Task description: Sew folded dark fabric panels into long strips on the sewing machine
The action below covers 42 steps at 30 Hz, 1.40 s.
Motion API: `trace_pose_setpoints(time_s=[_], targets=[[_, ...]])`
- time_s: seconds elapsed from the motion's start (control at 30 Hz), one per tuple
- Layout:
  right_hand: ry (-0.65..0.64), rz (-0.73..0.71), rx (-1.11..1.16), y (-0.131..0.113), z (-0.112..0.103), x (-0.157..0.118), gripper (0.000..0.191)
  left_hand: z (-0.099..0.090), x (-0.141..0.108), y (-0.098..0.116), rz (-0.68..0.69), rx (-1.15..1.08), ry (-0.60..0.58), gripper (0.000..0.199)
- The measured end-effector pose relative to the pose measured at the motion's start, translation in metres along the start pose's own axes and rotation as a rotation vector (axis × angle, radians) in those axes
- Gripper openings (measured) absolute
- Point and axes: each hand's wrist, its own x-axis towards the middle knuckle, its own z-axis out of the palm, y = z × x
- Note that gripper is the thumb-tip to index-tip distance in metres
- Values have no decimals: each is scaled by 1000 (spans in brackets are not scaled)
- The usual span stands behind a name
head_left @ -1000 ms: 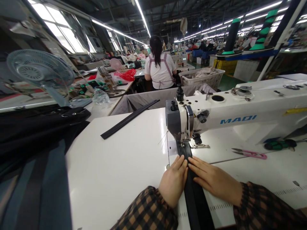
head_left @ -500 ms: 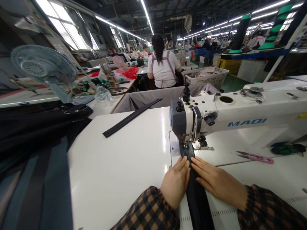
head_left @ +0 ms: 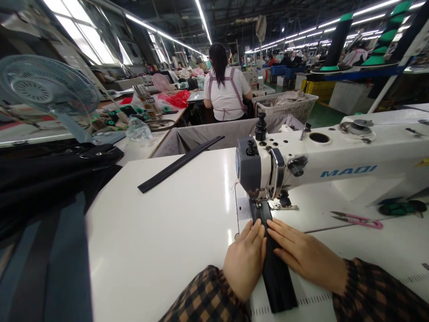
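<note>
A black fabric strip [head_left: 279,281] runs under the needle area of the white sewing machine [head_left: 348,152], its near end lying on the table. My left hand [head_left: 244,255] rests on the strip's left side, fingers stretched forward and pressed down close to the presser foot [head_left: 258,203]. From the right, my right hand [head_left: 304,250] lies flat across the strip's other edge, fingertips almost meeting those of the left. Neither hand is wrapped round the cloth. Pink-handled thread snips [head_left: 358,220] lie to the right of my right hand.
Another black strip [head_left: 181,163] lies on the white table [head_left: 161,228] at the far left. Dark fabric [head_left: 43,179] hangs over the left edge. Beyond are a fan [head_left: 43,89], a seated person [head_left: 226,89] and a white basket [head_left: 284,105]. Thread cones [head_left: 337,44] stand at upper right.
The black strip has fed further under the machine, so its near end now shows on the table. Both hands keep nearly the same place beside the needle. The view has shifted slightly.
</note>
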Motion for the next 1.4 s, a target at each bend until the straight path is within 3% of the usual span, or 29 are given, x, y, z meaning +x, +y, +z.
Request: trace_pose_setpoints(time_s=[0.2, 0.3, 0.4, 0.57, 0.73, 0.87, 0.97, 1.07, 1.2, 1.3, 1.4], targets=[[9, 6, -47, 2, 0, 3, 42, -5, 1, -1, -15, -50, -34, 32], [-24, -18, -64, -12, -5, -14, 46, -12, -22, 6, 26, -148, -114, 40], [-14, -30, -55, -27, -10, -32, 47, -13, -49, 19, 46, -225, -156, 62], [82, 20, -4, -43, -6, -41, 36, -5, -63, 43, -138, -294, 5, 54], [169, -69, -122, -51, 7, -42, 30, 0, -51, 56, -378, -373, 190, 28], [168, -140, -176, -51, 11, -44, 31, 2, -46, 60, -481, -424, 288, 26], [185, -153, -132, -50, 8, -43, 30, 7, -48, 61, -382, -291, 256, 26], [153, -106, 8, -45, -3, -40, 27, 9, -48, 60, -221, -99, 134, 25], [148, 53, 248, -27, -11, -35, 28, 1, -45, 55, -129, 23, 9, 23], [163, 126, 164, -13, -5, -30, 40, -3, -42, 52, -106, 51, -5, 21], [117, 58, 83, -9, 4, -24, 44, 3, -43, 52, -106, 118, 52, 24]])
